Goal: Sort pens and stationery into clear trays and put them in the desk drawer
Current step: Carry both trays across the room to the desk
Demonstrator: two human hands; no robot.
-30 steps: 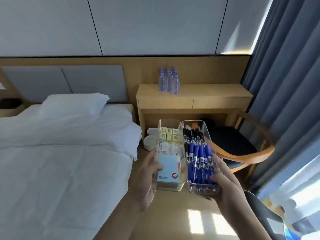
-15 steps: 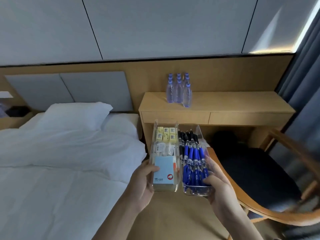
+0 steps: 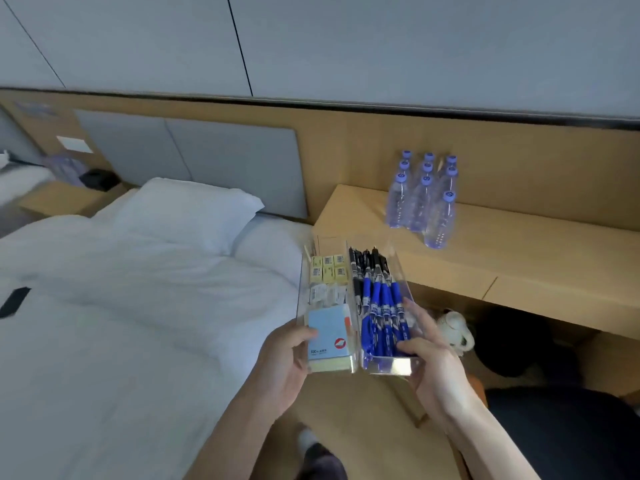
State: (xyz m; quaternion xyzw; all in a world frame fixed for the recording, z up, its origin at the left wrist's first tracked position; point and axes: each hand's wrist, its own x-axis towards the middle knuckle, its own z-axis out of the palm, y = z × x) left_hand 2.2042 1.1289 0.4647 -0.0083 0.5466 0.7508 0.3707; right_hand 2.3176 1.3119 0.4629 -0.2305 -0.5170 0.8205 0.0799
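I carry two clear trays side by side in the air, in front of the wooden desk [image 3: 491, 244]. My left hand [image 3: 287, 365] grips the left tray [image 3: 304, 271], which holds a blue sticky-note pad [image 3: 327, 336], small yellow boxes [image 3: 327, 270] and white packets. My right hand [image 3: 433, 362] grips the right tray [image 3: 398, 367], thumb over its near rim. That tray is full of blue pens [image 3: 382, 317] with several black pens [image 3: 365, 265] at its far end. Two desk drawers [image 3: 554, 299] under the top look closed.
Several water bottles [image 3: 422, 199] stand at the back of the desk. A white-sheeted bed [image 3: 121, 306] with a pillow fills the left. A dark-seated chair [image 3: 561, 427] is at lower right, white slippers [image 3: 453, 327] under the desk.
I have come closer to the desk, which now looms larger and is seen from above. Both hands still hold the trays side by side.
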